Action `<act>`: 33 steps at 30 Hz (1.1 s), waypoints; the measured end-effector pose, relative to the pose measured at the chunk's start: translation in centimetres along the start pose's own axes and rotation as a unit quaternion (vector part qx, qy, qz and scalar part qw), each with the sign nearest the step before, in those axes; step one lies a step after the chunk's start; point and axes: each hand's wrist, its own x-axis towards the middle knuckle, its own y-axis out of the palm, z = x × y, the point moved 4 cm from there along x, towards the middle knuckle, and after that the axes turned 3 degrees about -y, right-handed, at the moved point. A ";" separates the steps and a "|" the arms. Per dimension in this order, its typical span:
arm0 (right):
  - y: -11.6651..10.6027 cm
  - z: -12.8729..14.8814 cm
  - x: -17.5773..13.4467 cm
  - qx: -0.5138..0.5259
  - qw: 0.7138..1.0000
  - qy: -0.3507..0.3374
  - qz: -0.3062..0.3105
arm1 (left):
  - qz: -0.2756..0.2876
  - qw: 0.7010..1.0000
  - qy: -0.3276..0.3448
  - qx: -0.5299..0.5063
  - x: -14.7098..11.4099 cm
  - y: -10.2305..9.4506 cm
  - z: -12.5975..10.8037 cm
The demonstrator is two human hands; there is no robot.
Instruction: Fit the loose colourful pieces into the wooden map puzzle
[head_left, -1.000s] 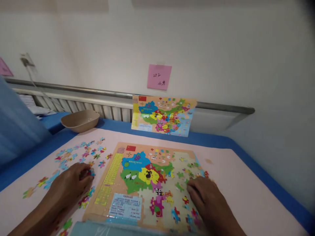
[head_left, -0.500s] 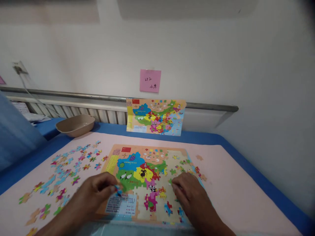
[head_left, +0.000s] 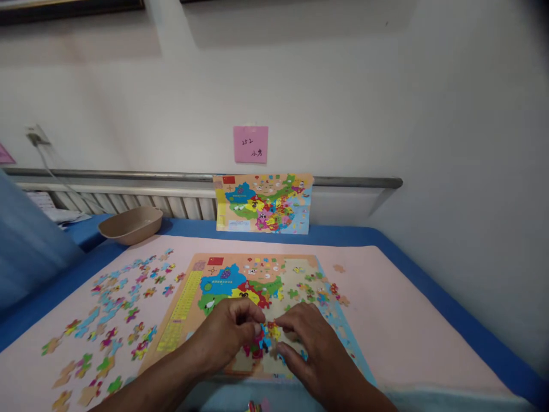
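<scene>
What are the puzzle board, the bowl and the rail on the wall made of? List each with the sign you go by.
Puzzle board: probably wood or thick card, going by the tan border and the pale recessed bed under a printed face.
Bowl: likely matte plastic or fibre composite; plain beige, thin rim, no shine.
Rail: apparently metal; a grey tube with a dull sheen.

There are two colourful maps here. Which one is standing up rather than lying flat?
The smaller printed paper map, propped upright against the wall rail behind the table. The larger wooden puzzle board lies flat on the pink mat.
</scene>
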 end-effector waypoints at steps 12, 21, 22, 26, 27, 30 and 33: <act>0.6 0.5 0.1 -0.020 0.999 -0.023 0.021 | 0.028 0.999 -0.002 0.016 0.2 0.8 -0.3; 1.1 -0.2 -0.3 -0.046 0.998 -0.032 0.041 | 0.018 0.999 0.017 0.039 0.2 1.3 0.3; 1.1 -0.1 -0.2 -0.049 0.997 -0.032 0.043 | 0.018 0.999 0.017 0.036 0.3 1.4 0.4; 1.1 0.0 -0.1 -0.056 0.997 -0.028 0.055 | 0.024 0.999 0.019 0.037 0.4 1.3 0.5; 1.0 0.0 -0.1 -0.054 0.997 -0.029 0.056 | 0.014 0.999 0.022 0.040 0.2 1.1 0.4; 0.9 -0.2 -0.1 -0.053 0.997 -0.032 0.054 | -0.019 0.996 0.051 0.077 -1.8 0.6 -0.4; 0.7 -0.6 -0.2 -0.062 0.997 -0.021 0.047 | 0.086 0.992 0.067 0.066 -6.0 2.4 -0.7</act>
